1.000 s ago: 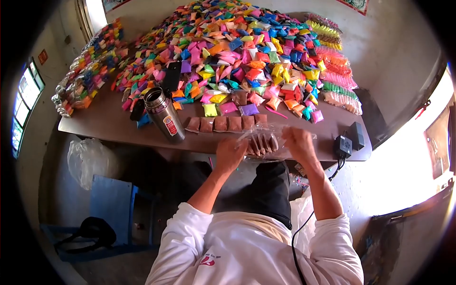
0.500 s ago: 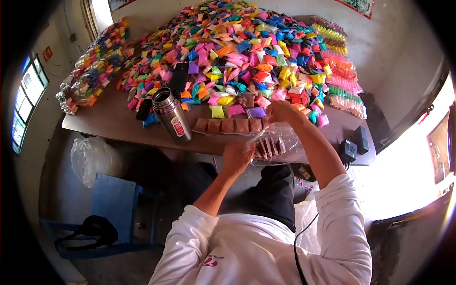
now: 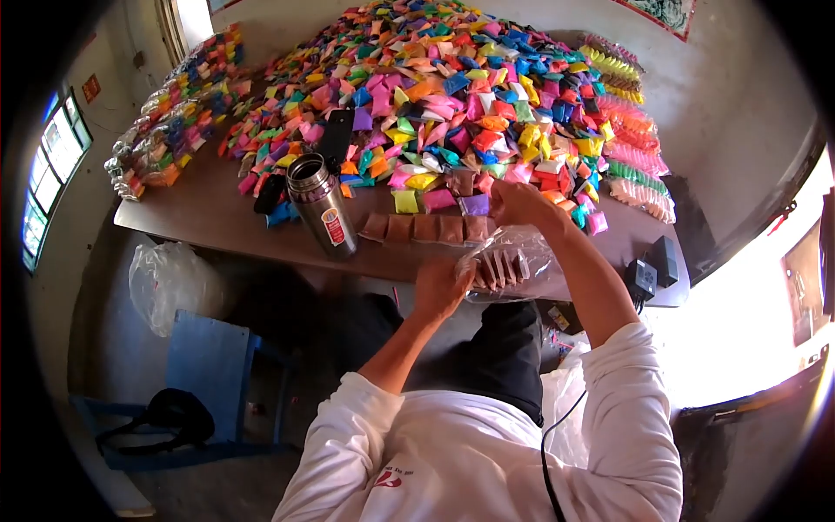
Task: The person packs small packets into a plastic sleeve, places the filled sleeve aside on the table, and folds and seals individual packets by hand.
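Head view: two bare hands at the near edge of a bench (image 3: 196,217), with a clear bag (image 3: 539,252) by them.
Left hand (image 3: 442,283): fingers closed on the bag's left side.
Right hand (image 3: 520,205): raised beyond the bag, near the right end of the brown row (image 3: 424,230); fingers bent, but whether they grip film, a packet or nothing, I cannot tell.
Bag: several brown packets (image 3: 499,270) stand side by side in its left part; the right part is loose film, so it looks only part filled and unsealed.
Brown row: about five packets lying side by side on the bench, just beyond the bag and outside it.
Pile (image 3: 426,87): packets of many colours heaped over the far middle, loose, seemingly the largest share left.
Right stacks (image 3: 631,130): packets grouped by colour in lines, apparently done.
Left stacks (image 3: 178,130): mixed colours under shiny clear film, apparently done too.
Flask (image 3: 323,209): stands uncapped, left of the brown row.
Phone (image 3: 337,136): beyond the flask, against the pile's near side.
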{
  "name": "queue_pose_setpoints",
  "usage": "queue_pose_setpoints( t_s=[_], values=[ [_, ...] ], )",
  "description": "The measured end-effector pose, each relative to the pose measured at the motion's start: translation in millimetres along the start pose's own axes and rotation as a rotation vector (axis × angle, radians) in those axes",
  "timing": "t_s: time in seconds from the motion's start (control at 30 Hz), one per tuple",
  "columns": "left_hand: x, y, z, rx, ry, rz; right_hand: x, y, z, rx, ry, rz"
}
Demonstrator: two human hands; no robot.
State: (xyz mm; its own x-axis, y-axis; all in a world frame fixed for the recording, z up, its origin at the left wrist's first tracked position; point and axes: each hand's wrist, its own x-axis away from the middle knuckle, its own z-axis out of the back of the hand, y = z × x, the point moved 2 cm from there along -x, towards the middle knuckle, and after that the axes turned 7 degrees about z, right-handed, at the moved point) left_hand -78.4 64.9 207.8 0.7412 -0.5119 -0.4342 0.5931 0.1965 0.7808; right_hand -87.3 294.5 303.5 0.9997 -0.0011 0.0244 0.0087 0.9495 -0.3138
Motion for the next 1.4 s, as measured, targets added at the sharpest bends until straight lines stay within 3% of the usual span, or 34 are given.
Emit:
queue_pose_setpoints(
  t_s=[0.1,0.23,0.3,0.37,0.5,0.6,0.83,1.03,1.1,1.17,1.23,1.27,1.3,1.4],
  values=[
    [-0.7,-5.5,-6.0,-0.114,0.029,0.014,-7.0,-9.3,-7.1,-0.069,0.066,0.082],
    [-0.8,1.9,-0.3,-0.059,0.102,-0.065,-24.4,2.1,-39.2,-0.015,-0.108,0.166],
    [-0.8,4.8,0.3,0.023,0.075,-0.104,-20.6,-0.3,-49.8,0.1,-0.012,0.378],
    [0.8,-1.5,-2.0,-0.006,0.047,-0.062,-23.6,1.2,-57.5,0.128,0.019,0.424],
    [2.6,-1.2,-1.3,-0.068,-0.03,0.022,-24.8,-0.4,-59.8,0.114,0.014,0.33],
    [-1.0,0.3,-2.2,-0.088,0.009,-0.062,-20.2,5.4,-52.8,0.089,0.02,0.267],
    [0.4,11.5,5.5,-0.032,0.0,-0.042,-15.1,14.9,-62.7,0.027,0.043,0.243],
    [-0.4,17.7,6.6,-0.055,-0.024,-0.005,-9.2,-1.7,-46.9,0.225,-0.044,0.185],
    [-1.5,18.5,7.8,-0.031,0.007,-0.059,-7.3,-8.6,-22.7,0.159,-0.022,0.097],
    [2.4,6.1,2.3,-0.013,-0.032,0.025,8.6,-5.9,11.4,-0.119,0.373,0.131],
    [4.8,0.8,-1.8,0.015,-0.071,0.103,41.4,-16.5,54.0,-0.516,0.37,0.051],
    [3.7,1.1,-1.0,-0.016,-0.045,0.123,83.4,-59.4,84.3,-0.75,0.386,-0.002],
    [3.2,0.9,-0.4,-0.048,-0.017,0.143,94.0,-39.0,81.6,-0.801,0.364,0.181],
    [1.3,-3.7,-4.8,-0.077,0.093,0.014,153.6,-55.5,72.4,-1.034,0.239,0.193]
  ],
)
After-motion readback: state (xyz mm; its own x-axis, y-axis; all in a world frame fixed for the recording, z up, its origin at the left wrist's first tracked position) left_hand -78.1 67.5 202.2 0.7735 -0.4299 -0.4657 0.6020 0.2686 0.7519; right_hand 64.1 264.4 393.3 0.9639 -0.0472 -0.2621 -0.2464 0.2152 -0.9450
